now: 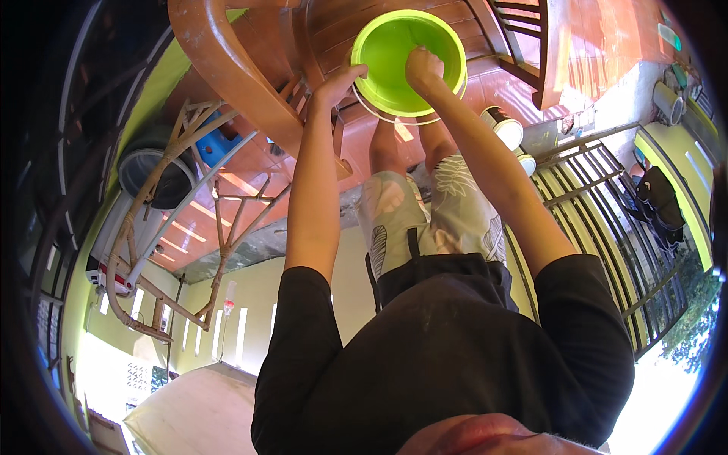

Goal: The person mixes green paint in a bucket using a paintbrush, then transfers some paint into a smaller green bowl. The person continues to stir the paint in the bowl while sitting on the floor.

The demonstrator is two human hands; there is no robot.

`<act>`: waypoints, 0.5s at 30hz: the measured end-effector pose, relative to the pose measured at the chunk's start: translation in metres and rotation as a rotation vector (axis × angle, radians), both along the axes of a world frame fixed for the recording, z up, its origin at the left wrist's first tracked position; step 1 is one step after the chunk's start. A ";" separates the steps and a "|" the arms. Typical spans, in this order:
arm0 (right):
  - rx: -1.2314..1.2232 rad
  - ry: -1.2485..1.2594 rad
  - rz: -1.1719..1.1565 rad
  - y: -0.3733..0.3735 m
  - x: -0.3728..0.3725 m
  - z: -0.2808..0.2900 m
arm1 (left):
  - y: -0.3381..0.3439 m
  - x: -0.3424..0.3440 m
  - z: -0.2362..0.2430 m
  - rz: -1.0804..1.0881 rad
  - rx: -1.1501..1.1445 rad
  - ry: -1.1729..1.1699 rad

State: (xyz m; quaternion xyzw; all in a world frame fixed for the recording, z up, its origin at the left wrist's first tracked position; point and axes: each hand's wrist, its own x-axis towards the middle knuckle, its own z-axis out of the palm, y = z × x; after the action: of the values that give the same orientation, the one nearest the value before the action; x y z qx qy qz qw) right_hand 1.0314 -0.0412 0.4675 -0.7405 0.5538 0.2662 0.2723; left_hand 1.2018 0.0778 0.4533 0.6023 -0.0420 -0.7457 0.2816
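Observation:
A lime-green bucket (pixel 379 57) with a thin pale wire handle (pixel 394 120) stands in front of me, at or over a brown slatted wooden seat (pixel 334 45). My left hand (pixel 340 83) is closed on the bucket's left rim, thumb over the edge. Over the bucket's opening, towards its right side, is my right hand (pixel 425 67), its fingers curled into a closed grip. Whatever those fingers hold, if anything, is hidden from view. Inside, the bucket looks smooth and green; I cannot tell whether there is liquid in it.
A curved wooden armrest (pixel 243 83) borders the left, and a wooden chair (pixel 531 53) stands at the right. Paint pails (pixel 504 129) sit on the tiled floor (pixel 485 95) right of my legs. Bamboo framing (pixel 220 235), a dark tub (pixel 155 176) and a metal gate (pixel 607 227) lie further out.

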 end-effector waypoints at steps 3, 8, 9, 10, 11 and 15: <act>0.148 0.028 0.027 0.015 -0.001 -0.001 | 0.003 0.001 -0.006 0.022 0.034 0.039; 0.229 -0.176 0.020 0.033 0.018 -0.007 | 0.004 -0.001 0.000 0.047 0.013 0.083; 0.204 -0.243 -0.056 0.033 0.024 -0.009 | 0.004 -0.001 0.003 0.055 0.031 0.089; 0.190 -0.291 -0.135 0.033 0.028 -0.009 | 0.003 -0.002 0.008 0.085 0.029 0.066; 0.110 -0.319 -0.131 0.030 0.031 -0.010 | 0.004 -0.005 0.013 0.115 0.027 0.045; -0.069 -0.314 -0.158 0.006 0.028 0.000 | 0.021 -0.028 0.033 0.321 0.015 -0.003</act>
State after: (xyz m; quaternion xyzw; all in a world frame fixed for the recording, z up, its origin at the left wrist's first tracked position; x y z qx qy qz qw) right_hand 1.0591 -0.0348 0.4671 -0.7359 0.5697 0.1059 0.3501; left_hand 1.1742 0.0988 0.4861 0.6044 0.0602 -0.6906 0.3927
